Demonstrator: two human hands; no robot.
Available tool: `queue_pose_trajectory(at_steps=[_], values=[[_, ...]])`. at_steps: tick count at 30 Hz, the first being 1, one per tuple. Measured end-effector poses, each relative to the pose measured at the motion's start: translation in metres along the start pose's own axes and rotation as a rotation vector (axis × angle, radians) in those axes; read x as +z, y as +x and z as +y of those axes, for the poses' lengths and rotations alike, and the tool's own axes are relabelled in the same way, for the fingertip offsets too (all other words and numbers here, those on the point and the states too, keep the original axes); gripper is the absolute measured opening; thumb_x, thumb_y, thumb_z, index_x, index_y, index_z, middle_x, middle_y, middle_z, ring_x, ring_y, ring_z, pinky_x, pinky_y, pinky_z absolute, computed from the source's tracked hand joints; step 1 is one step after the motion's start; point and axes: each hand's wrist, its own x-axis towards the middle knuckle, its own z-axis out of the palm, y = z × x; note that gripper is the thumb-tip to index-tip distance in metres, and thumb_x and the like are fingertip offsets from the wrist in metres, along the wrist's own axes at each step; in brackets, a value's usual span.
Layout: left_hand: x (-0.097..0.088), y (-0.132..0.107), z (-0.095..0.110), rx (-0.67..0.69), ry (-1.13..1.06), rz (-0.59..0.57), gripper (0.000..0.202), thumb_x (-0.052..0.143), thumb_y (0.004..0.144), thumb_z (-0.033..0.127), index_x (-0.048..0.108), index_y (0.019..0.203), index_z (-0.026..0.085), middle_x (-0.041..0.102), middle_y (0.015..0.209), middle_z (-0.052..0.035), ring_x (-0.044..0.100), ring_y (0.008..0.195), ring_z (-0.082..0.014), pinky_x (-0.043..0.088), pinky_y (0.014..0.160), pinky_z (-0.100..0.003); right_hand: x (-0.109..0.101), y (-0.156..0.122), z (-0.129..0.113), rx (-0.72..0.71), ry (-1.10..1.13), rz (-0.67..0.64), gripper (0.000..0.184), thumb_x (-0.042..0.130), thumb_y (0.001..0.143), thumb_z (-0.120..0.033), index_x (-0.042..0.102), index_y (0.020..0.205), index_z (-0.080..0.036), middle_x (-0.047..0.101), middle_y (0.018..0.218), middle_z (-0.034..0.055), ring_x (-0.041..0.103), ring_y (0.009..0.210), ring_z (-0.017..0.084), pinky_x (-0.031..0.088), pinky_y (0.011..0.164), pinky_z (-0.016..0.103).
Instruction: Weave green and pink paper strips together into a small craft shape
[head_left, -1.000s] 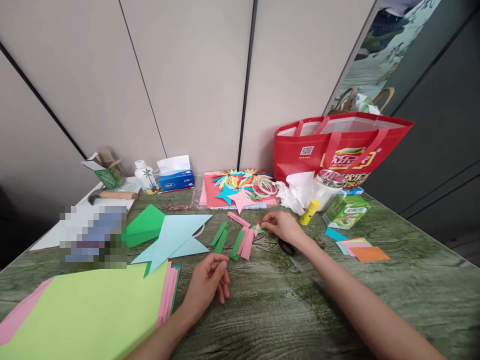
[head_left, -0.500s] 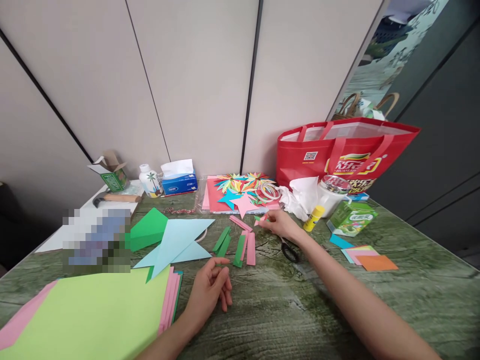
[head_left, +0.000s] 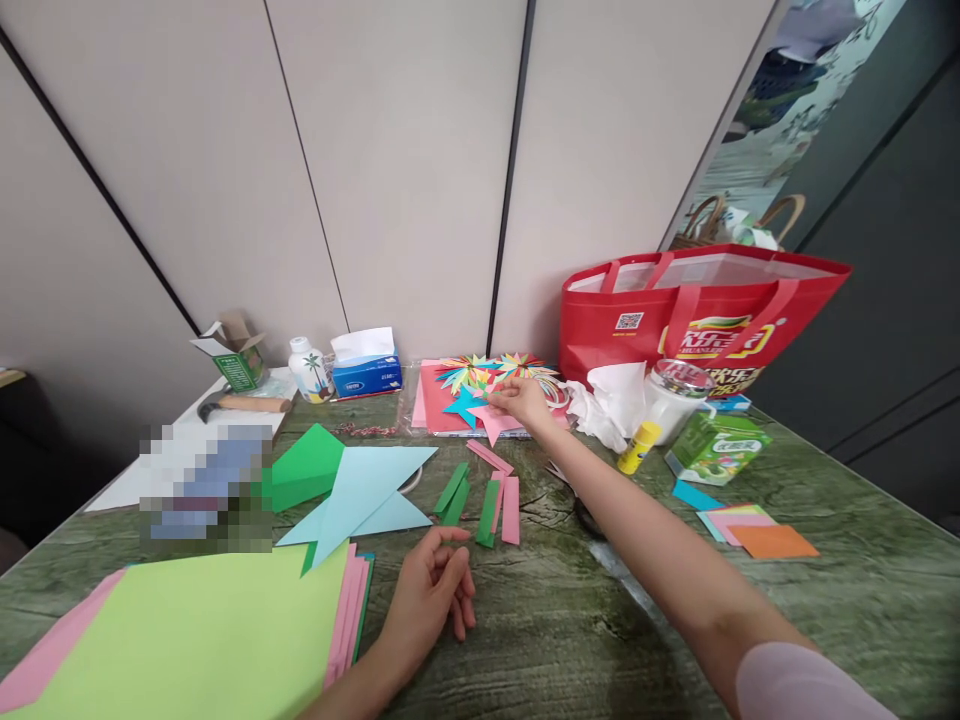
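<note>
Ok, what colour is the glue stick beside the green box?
Yellow; the glue stick shows in the head view, the only one.

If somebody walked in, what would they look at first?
Probably the big red bag standing at the back right. Then perhaps the large light-blue paper shape left of the middle and the yellow-green paper at the front left. The bright pointy paper decorations by the right hand, at the back middle, could be next.

two hands, one glue stick, one hammer
</note>
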Motion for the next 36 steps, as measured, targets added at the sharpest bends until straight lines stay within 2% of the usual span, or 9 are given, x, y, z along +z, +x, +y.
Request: queue_pose_trajectory(at_steps=[4, 13, 19, 21, 24, 27, 30, 33, 36], values=[[0.000, 0.000, -0.001, -0.005, -0.012, -0.006, 0.037, 0.055, 0.073, 0.047, 0.045, 0.091, 0.017, 0.050, 0.052, 0.0073, 0.051, 0.032, -0.0096, 0.035, 0.027, -0.016, 0.005, 0.010, 0.007, 0.048, 0.040, 0.035, 0.018, 0.068, 0.060, -0.020, 0.050, 0.063, -0.016, 0.059, 0.048, -0.0011, 0.064, 0.050, 0.018, 0.051, 0.048, 0.026], [0.001, 0.000, -0.001, 0.005, -0.018, 0.007, 0.034, 0.056, 0.073, 0.044, 0.046, 0.091, 0.017, 0.050, 0.055, 0.0067, 0.051, 0.033, -0.0091, 0.036, 0.027, -0.016, -0.004, 0.002, 0.001, 0.001, 0.096, 0.052, 0.014, 0.055, 0.073, -0.019, 0.055, 0.086, -0.013, 0.066, 0.071, 0.0047, 0.066, 0.062, 0.016, 0.054, 0.061, 0.028], [0.000, 0.001, -0.002, 0.040, -0.003, 0.019, 0.029, 0.054, 0.072, 0.039, 0.046, 0.090, 0.017, 0.051, 0.074, 0.0028, 0.052, 0.035, -0.0061, 0.037, 0.027, -0.017, -0.017, -0.052, -0.011, -0.091, -0.031, -0.174, 0.010, 0.060, 0.067, -0.019, 0.064, 0.075, -0.015, 0.066, 0.071, 0.0030, 0.062, 0.059, 0.015, 0.052, 0.059, 0.029], [0.000, 0.001, -0.002, 0.046, 0.001, 0.009, 0.028, 0.053, 0.073, 0.037, 0.045, 0.090, 0.017, 0.051, 0.074, 0.0031, 0.052, 0.035, -0.0065, 0.038, 0.027, -0.017, -0.021, -0.078, -0.012, -0.262, -0.288, -0.404, 0.016, 0.052, 0.073, -0.014, 0.066, 0.079, -0.016, 0.068, 0.078, 0.0041, 0.063, 0.071, 0.017, 0.051, 0.068, 0.031], [0.000, 0.001, -0.001, 0.057, -0.006, 0.009, 0.026, 0.052, 0.073, 0.035, 0.045, 0.091, 0.017, 0.051, 0.074, 0.0028, 0.052, 0.036, -0.0069, 0.039, 0.029, -0.018, -0.028, -0.115, -0.011, -0.508, -0.571, -0.513, 0.029, 0.044, 0.077, -0.006, 0.066, 0.092, -0.018, 0.067, 0.093, 0.0074, 0.059, 0.090, 0.020, 0.047, 0.081, 0.038], [-0.001, 0.001, -0.001, 0.077, -0.012, 0.035, 0.025, 0.052, 0.073, 0.033, 0.047, 0.091, 0.017, 0.051, 0.074, 0.0025, 0.053, 0.038, -0.0069, 0.040, 0.030, -0.018, -0.031, -0.144, -0.003, -0.627, -0.687, -0.508, 0.039, 0.041, 0.079, -0.005, 0.058, 0.111, -0.020, 0.058, 0.116, 0.0107, 0.048, 0.111, 0.021, 0.042, 0.091, 0.042], [-0.003, 0.001, 0.000, 0.113, 0.042, 0.058, 0.022, 0.053, 0.073, 0.033, 0.052, 0.086, 0.015, 0.054, 0.078, -0.0008, 0.054, 0.042, -0.0073, 0.042, 0.033, -0.019, -0.030, -0.161, 0.007, -0.604, -0.769, -0.421, 0.051, 0.051, 0.079, -0.016, 0.042, 0.128, -0.020, 0.041, 0.133, 0.0142, 0.031, 0.127, 0.027, 0.034, 0.099, 0.049], [-0.003, -0.001, 0.002, 0.193, 0.150, 0.002, 0.020, 0.054, 0.073, 0.033, 0.059, 0.077, 0.014, 0.055, 0.100, -0.0097, 0.058, 0.054, -0.0098, 0.048, 0.038, -0.021, -0.027, -0.170, 0.014, -0.527, -0.754, -0.398, 0.066, 0.057, 0.077, -0.023, 0.027, 0.136, -0.020, 0.039, 0.134, 0.0152, 0.034, 0.125, 0.027, 0.034, 0.099, 0.047], [-0.002, -0.003, 0.002, 0.256, 0.237, -0.064, 0.021, 0.053, 0.075, 0.031, 0.066, 0.079, 0.016, 0.047, 0.122, -0.0128, 0.059, 0.061, -0.0108, 0.052, 0.041, -0.024, -0.024, -0.178, 0.017, -0.475, -0.665, -0.384, 0.067, 0.056, 0.077, -0.021, 0.025, 0.136, -0.022, 0.042, 0.131, 0.0135, 0.040, 0.121, 0.025, 0.036, 0.099, 0.043]])
